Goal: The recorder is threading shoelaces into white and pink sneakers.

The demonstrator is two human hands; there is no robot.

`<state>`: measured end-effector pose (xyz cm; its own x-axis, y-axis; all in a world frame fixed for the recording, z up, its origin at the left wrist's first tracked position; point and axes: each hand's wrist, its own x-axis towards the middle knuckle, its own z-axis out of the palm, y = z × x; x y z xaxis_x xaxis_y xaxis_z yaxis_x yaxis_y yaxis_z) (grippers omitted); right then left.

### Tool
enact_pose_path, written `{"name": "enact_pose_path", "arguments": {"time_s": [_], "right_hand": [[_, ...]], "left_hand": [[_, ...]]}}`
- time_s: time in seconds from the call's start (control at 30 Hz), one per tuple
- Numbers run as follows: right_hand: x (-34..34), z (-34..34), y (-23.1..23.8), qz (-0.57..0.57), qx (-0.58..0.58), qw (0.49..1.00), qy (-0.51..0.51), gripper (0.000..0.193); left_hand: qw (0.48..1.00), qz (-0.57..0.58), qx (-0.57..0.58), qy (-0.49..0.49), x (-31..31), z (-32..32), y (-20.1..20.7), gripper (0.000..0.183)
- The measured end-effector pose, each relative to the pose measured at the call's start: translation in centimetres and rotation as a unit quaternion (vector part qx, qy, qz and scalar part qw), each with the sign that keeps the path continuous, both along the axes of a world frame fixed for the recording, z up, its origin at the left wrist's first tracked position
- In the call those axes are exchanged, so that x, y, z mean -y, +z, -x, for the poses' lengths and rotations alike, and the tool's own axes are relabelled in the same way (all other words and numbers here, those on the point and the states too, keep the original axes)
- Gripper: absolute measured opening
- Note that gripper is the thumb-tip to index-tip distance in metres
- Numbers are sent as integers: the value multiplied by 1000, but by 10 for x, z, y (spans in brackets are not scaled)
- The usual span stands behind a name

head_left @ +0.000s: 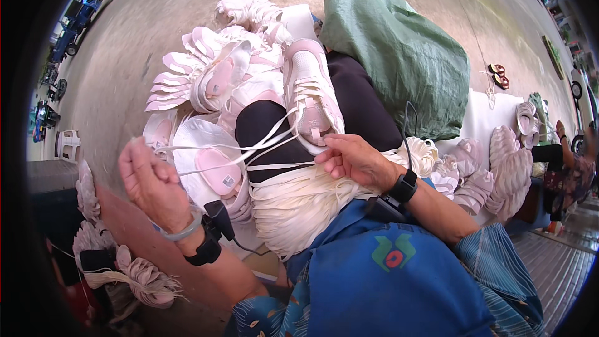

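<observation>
A pink and white sneaker (310,81), laced across its front, rests over my dark-clad legs with its heel toward me. Long white shoelaces (249,148) stretch from it to the left. The closed fingers of my left hand (150,178) grip these laces, away from the shoe. Beside the sneaker's heel, my right hand (355,161) has its fingers curled; one white strand reaches its fingertips, but I cannot make out what is between them. A thick bundle of cream-white laces (299,212) lies across my lap, below both hands.
Many pink and white shoe uppers (218,81) are heaped ahead and to the left. A green sack (399,50) stands at the far right of my legs. More uppers (502,156) lie to the right, near a seated person (568,162). A white stool (67,145) stands left.
</observation>
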<state>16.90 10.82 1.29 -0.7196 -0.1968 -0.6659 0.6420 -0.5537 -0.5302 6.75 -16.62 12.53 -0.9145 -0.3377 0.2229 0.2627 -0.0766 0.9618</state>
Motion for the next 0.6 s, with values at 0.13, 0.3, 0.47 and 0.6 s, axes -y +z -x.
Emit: {"name": "enact_pose_path", "arguments": {"time_s": [0.13,0.3,0.47,0.6], "right_hand": [[4,6,-4,106,65,989,-73,28],[9,6,-8,179,67,973,-131,31],[7,3,-22,247,65,951,-177,31],[8,14,-26,261,55,951,-155,30]], "left_hand": [[986,2,-110,124,47,4,16,19],[981,29,-113,157,49,7,3,21],[996,60,57,-38,-20,-5,-18,18],[967,139,88,-196,-68,-9,-52,12]]}}
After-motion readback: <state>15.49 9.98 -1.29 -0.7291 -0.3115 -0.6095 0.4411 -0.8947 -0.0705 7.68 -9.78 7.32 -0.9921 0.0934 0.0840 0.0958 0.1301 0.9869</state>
